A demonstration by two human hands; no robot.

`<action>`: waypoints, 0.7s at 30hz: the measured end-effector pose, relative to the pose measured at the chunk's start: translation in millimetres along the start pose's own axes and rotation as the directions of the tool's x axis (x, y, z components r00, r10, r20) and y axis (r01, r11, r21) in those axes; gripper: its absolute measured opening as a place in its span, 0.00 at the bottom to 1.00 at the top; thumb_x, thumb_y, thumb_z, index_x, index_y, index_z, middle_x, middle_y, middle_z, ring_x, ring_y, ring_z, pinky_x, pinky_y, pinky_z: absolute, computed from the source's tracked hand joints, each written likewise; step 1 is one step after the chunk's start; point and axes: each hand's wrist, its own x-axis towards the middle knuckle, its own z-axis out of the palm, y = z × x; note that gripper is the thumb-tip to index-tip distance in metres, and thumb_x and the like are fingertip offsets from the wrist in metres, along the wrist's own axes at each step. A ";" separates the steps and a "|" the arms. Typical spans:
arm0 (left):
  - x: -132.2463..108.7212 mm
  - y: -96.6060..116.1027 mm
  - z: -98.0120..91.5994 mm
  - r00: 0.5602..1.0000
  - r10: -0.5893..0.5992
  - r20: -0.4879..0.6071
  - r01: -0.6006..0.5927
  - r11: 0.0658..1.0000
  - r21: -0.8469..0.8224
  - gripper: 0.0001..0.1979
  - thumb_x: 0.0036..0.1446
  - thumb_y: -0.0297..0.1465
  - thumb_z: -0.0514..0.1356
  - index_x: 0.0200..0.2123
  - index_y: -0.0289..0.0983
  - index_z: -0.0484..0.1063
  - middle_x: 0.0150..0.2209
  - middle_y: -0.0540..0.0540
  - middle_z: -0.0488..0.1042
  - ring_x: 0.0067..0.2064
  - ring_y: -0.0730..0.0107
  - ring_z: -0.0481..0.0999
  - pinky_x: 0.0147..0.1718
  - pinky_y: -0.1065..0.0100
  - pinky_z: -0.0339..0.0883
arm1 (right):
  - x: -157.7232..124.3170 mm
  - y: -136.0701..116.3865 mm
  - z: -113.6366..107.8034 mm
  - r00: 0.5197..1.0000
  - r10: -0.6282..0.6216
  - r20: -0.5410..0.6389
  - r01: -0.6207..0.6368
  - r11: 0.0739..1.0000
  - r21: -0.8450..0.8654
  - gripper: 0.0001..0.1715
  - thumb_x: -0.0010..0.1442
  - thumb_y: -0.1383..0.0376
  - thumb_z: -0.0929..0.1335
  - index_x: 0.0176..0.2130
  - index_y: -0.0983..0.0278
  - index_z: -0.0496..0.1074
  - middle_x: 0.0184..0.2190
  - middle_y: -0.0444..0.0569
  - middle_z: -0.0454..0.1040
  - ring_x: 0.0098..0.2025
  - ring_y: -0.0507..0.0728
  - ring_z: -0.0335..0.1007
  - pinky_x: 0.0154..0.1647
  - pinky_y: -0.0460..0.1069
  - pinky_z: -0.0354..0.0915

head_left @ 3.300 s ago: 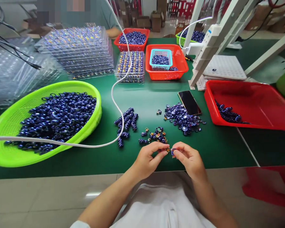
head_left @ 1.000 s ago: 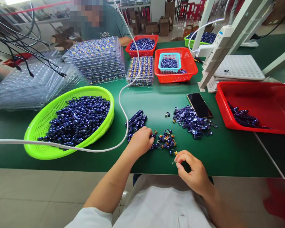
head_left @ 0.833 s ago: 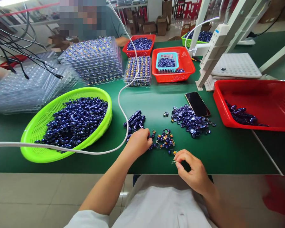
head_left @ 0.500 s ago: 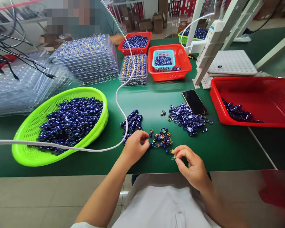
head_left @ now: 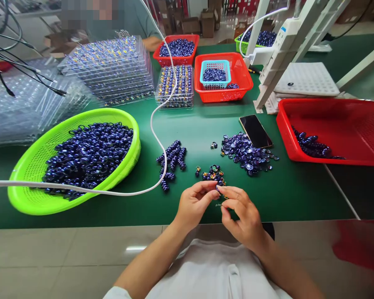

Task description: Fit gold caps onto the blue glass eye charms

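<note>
My left hand (head_left: 195, 203) is closed in a pinch at the front of the green table, its fingertips meeting those of my right hand (head_left: 241, 209). Between them is a small dark blue piece (head_left: 217, 188), which the left fingers seem to grip. The right thumb and finger pinch a tiny thin metallic part (head_left: 218, 205). Just behind the fingers lies a small pile of blue and gold pieces (head_left: 212, 172), partly hidden. Stacked blue pieces (head_left: 173, 155) lie to the left, and a heap of blue caps (head_left: 249, 157) to the right.
A green basket (head_left: 25, 166) of blue pieces stands left, crossed by a white cable (head_left: 156, 131). A phone (head_left: 256, 131) and a red bin (head_left: 345, 128) are right. Behind are clear tray stacks (head_left: 112, 74), red baskets (head_left: 223, 97) and a person's hand (head_left: 151, 43).
My left hand has moved right, away from the stacked pieces, to meet my right hand. The right hand has shifted slightly left. The camera view has moved a little.
</note>
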 end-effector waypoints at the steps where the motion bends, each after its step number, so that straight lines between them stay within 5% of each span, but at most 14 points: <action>1: -0.4 -0.3 -1.1 1.000 -0.002 0.019 0.002 1.000 0.000 0.14 0.51 0.34 0.69 0.41 0.35 0.79 0.36 0.45 0.82 0.35 0.66 0.81 0.39 0.65 0.76 | -0.3 1.0 0.3 0.999 -0.031 0.012 0.031 0.999 -0.043 0.17 0.56 0.77 0.67 0.41 0.58 0.68 0.56 0.52 0.74 0.58 0.63 0.69 0.54 0.62 0.68; 5: -1.8 -2.7 -6.3 0.998 -0.001 0.064 0.001 1.000 0.006 0.14 0.52 0.34 0.69 0.42 0.35 0.80 0.34 0.45 0.82 0.35 0.66 0.81 0.40 0.66 0.76 | 0.3 0.5 -2.0 0.997 -0.062 0.046 0.064 0.996 -0.062 0.16 0.55 0.77 0.67 0.39 0.58 0.68 0.55 0.52 0.75 0.58 0.63 0.69 0.53 0.61 0.68; 10: -6.4 -6.8 -10.0 0.994 0.021 0.107 -0.023 1.000 0.016 0.13 0.52 0.33 0.70 0.41 0.36 0.81 0.33 0.46 0.80 0.35 0.67 0.79 0.38 0.68 0.75 | 6.3 -6.8 -11.9 0.969 0.241 0.055 -0.247 0.955 0.164 0.07 0.61 0.72 0.64 0.36 0.59 0.67 0.46 0.50 0.77 0.49 0.59 0.73 0.49 0.55 0.68; 15: -9.5 -10.1 -8.4 0.974 0.175 0.146 -0.191 0.976 0.106 0.11 0.53 0.32 0.69 0.40 0.37 0.82 0.33 0.45 0.80 0.35 0.68 0.77 0.37 0.69 0.74 | 18.9 -11.7 -14.9 0.936 0.346 0.067 -0.352 0.914 0.199 0.06 0.63 0.69 0.64 0.32 0.61 0.65 0.31 0.44 0.70 0.35 0.53 0.68 0.38 0.48 0.64; 21: -7.7 -10.8 -10.3 0.926 0.317 0.204 -0.354 0.918 0.180 0.10 0.55 0.27 0.68 0.42 0.39 0.82 0.32 0.46 0.80 0.35 0.69 0.77 0.37 0.70 0.71 | 23.4 -11.6 -13.8 0.894 0.409 0.180 -0.444 0.861 0.249 0.07 0.63 0.68 0.63 0.31 0.61 0.65 0.29 0.42 0.67 0.32 0.51 0.65 0.36 0.46 0.61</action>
